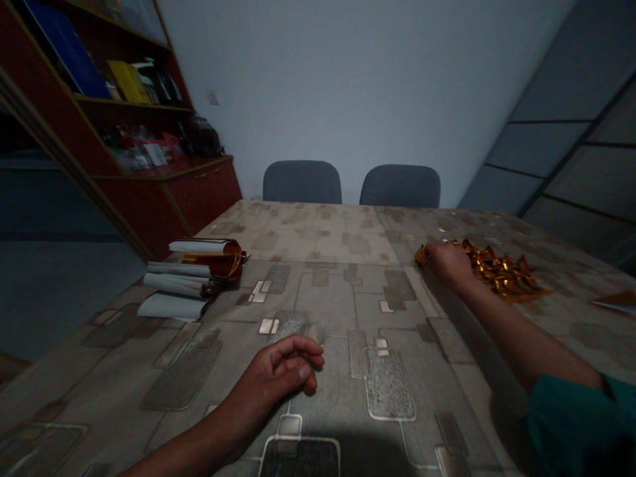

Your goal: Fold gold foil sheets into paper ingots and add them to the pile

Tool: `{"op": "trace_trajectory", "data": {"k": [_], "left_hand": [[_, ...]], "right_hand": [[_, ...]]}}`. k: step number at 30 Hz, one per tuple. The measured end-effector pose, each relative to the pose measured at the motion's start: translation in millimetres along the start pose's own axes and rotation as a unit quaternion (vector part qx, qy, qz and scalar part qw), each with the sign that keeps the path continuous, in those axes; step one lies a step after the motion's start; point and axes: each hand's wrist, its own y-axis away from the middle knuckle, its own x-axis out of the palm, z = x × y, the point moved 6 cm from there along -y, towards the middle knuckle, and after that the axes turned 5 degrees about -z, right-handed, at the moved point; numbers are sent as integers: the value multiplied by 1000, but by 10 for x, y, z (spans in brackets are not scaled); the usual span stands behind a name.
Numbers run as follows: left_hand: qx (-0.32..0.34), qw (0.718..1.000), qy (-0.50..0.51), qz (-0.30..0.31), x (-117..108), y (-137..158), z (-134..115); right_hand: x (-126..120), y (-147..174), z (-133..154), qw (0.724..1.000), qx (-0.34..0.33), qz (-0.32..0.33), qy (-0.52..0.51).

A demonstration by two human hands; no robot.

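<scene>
My left hand [287, 366] rests on the patterned tablecloth near the middle of the table, palm turned sideways. Its fingers are loosely curled with nothing in them. Out to the right, my right hand [451, 264] is closed on a folded gold foil paper piece [422, 256], which sticks out at its left side; the fingertips are mostly hidden. Just beyond that hand lies a group of several folded gold foil paper pieces [509, 271], set close together in rows. At the left are bundles of folded foil paper sheets [173, 285], white outside and gold inside.
A flat gold paper piece [616, 300] lies at the table's right edge. Two grey chairs [302, 182] stand behind the table [328, 232], against the wall. A red-brown cabinet [199, 192] with loaded shelves is at the left. Grey panels [541, 142] stand at the right.
</scene>
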Motion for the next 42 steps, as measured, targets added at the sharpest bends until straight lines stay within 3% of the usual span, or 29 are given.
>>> {"op": "trace_trajectory", "data": {"k": [12,17,24,30,37,42], "left_hand": [[-5,1000,2,4,-14,-3,16],[-4,1000,-1,4,-3,6,0],[3,1000,2,1,15,9,-22],[2,1000,1,6,33,25,-33],[2,1000,-4,8,1,12,3],[3,1000,6,13,9,4,-3]], "right_hand": [[-71,-24,-72,997,-5,-63,36],[-272,22,-212,996,26,-79,23],[-396,95,-277,998,36,-45,4],[-351,98,-400,993,112,-28,18],[-272,51,-221,999,26,13,25],[-131,-38,-211,998,31,38,40]]}}
